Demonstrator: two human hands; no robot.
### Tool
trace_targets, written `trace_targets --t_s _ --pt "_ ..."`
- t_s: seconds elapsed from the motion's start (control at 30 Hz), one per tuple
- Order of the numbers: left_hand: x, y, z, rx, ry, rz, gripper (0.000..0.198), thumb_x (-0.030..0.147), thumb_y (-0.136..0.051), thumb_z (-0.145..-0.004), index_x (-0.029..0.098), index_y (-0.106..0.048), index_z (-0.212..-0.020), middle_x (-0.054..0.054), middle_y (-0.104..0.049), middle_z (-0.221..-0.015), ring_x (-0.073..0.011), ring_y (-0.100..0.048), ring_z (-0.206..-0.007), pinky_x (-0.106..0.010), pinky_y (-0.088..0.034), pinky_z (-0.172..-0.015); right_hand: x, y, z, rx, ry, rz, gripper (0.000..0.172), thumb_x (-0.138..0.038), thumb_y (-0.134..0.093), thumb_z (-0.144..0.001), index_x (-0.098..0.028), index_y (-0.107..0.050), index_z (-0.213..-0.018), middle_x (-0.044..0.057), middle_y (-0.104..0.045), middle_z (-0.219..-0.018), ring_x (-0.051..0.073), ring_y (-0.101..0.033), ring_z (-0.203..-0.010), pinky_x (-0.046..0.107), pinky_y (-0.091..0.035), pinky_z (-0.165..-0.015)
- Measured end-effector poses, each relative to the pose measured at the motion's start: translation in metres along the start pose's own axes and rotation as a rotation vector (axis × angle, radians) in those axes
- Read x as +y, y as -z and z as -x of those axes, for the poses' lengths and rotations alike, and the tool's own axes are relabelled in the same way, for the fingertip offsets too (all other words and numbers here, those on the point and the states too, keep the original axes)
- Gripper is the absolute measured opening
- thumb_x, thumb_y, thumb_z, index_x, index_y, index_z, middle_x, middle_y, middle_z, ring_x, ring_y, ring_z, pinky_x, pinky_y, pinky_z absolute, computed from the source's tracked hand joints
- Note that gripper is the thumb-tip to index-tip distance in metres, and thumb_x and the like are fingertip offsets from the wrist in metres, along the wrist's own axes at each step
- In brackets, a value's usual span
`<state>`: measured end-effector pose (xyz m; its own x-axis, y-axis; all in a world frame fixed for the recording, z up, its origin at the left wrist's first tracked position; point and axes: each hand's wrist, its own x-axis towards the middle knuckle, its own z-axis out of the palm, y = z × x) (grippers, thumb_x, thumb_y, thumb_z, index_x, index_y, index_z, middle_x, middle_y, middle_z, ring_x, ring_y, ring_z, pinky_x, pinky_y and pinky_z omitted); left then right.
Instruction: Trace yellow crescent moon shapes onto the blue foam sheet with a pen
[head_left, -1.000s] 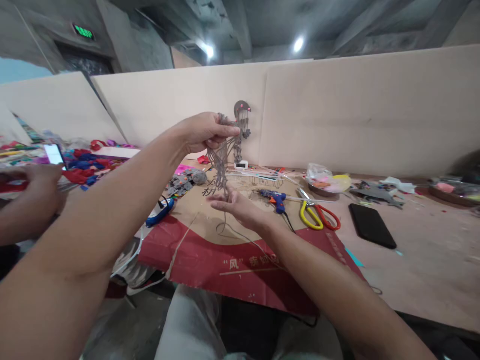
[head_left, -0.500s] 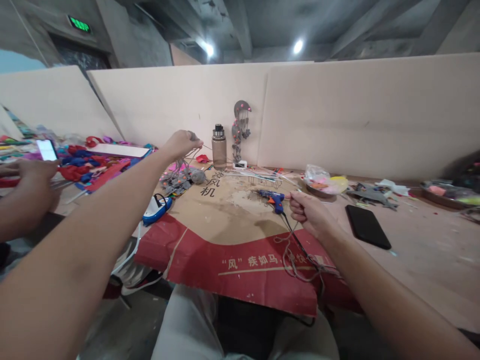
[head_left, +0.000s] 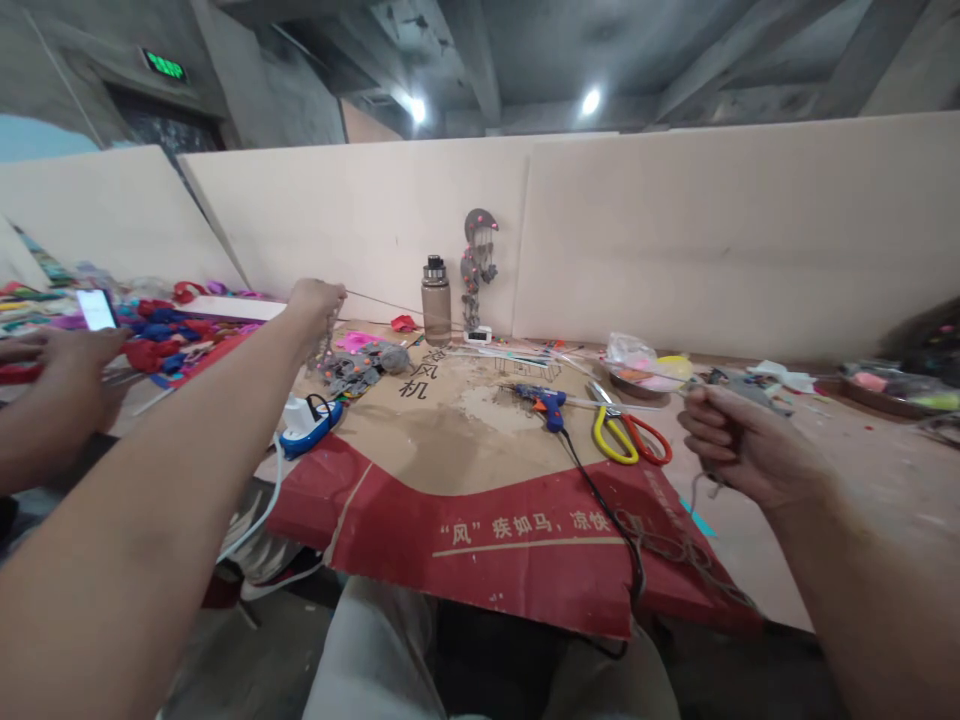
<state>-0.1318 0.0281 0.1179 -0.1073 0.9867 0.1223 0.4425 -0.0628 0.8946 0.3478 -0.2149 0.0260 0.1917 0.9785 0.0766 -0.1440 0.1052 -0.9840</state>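
A thin grey cord runs in a nearly straight line between my two hands, passing in front of the water bottle. My left hand is closed on one stretch of it, with more strands hanging below over grey felt-like pieces. At the right, my right hand pinches the cord in closed fingers, and a slack tail lies in loops on the red cardboard edge. Between the hands lie a blue glue gun with a clear stick in it and scissors with yellow and red handles.
A grey moon-shaped hanging ornament stands against the board. A power strip is at left, beside a co-worker's hands and a lit phone. A bowl with plastic bags sits at right. The glue gun's black cable crosses the cardboard.
My right hand has moved right, away from the glue gun, and my left hand has moved left and slightly down. The cord now stretches between them. The scissors have come into sight.
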Motion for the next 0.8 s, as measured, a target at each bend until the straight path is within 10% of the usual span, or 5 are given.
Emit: trace_targets --t_s 0.27,0.53,0.8 --pt "0.03 -0.073 0.052 -0.428 0.237 0.389 0.035 0.014 -0.039 -0.095 0.02 -0.037 -0.061 0.008 -0.027 -0.042 -0.0042 -0.019 -0.029 -0.013 -0.014 -0.027 -0.003 -0.099 -0.018 -0.198 0.009 0.438 0.035 -0.052 -0.065 -0.075 -0.017 -0.062 -0.081 -0.009 -0.028 -0.051 0.006 -0.022 -0.043 0.021 -0.015 -0.041" --pt "0.032 -0.166 0.129 -0.748 0.199 0.63 0.023 0.017 -0.043 -0.097 0.013 -0.057 -0.08 -0.004 -0.06 -0.064 -0.0138 -0.063 -0.057 -0.03 -0.058 -0.06 -0.006 -0.165 -0.047 -0.153 0.443 0.736 0.023 -0.031 -0.052 -0.082 -0.016 -0.066 -0.071 -0.001 -0.056 -0.064 0.012 -0.049 -0.062 0.025 -0.036 -0.062" --pt "0.011 -0.138 0.138 -1.036 0.22 0.612 0.019 0.019 -0.075 -0.08 0.011 -0.059 -0.074 0.008 -0.034 -0.053 -0.0014 -0.028 -0.038 -0.01 -0.02 -0.035 0.004 -0.131 -0.043 -0.166 0.302 0.706 0.03 -0.043 -0.057 -0.08 -0.016 -0.06 -0.066 -0.004 -0.044 -0.055 0.009 -0.037 -0.052 0.023 -0.028 -0.05"
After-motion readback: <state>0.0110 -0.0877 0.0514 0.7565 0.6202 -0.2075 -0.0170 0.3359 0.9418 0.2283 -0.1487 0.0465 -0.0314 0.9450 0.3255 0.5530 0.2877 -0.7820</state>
